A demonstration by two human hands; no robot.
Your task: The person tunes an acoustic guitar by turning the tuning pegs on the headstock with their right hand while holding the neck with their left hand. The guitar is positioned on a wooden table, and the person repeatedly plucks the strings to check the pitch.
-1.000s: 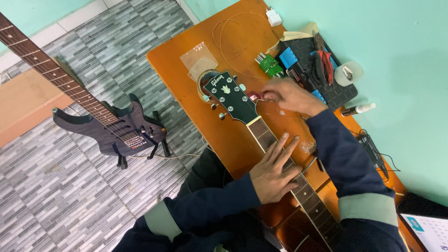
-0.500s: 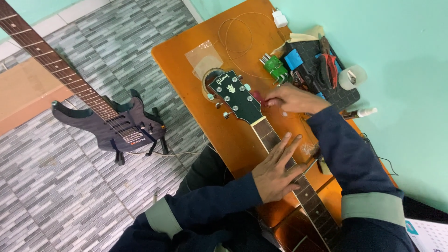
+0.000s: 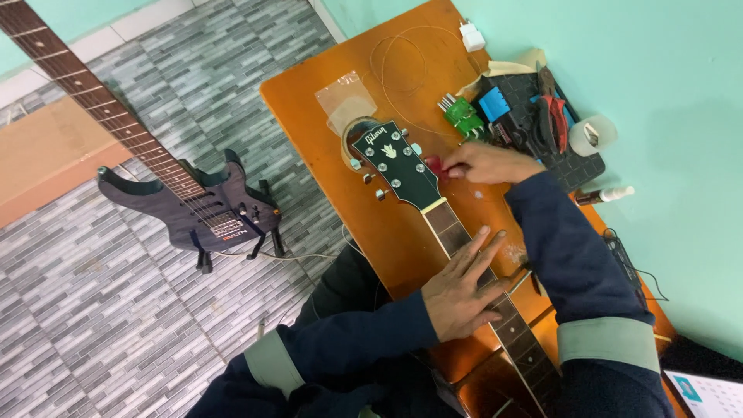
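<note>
Both bare hands emerge from dark navy sleeves, each crossed by 1 wide grey reflective band.

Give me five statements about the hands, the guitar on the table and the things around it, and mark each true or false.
1. The left hand lies flat on the guitar neck. True.
2. The right hand is at the side of the black headstock, pinching something small and red. True.
3. The guitar on the floor stand is bright red. False: it is dark blue-grey.
4. The table is white. False: it is orange-brown.
5. A roll of tape lies near the wall, beside the tool mat. True.
</note>
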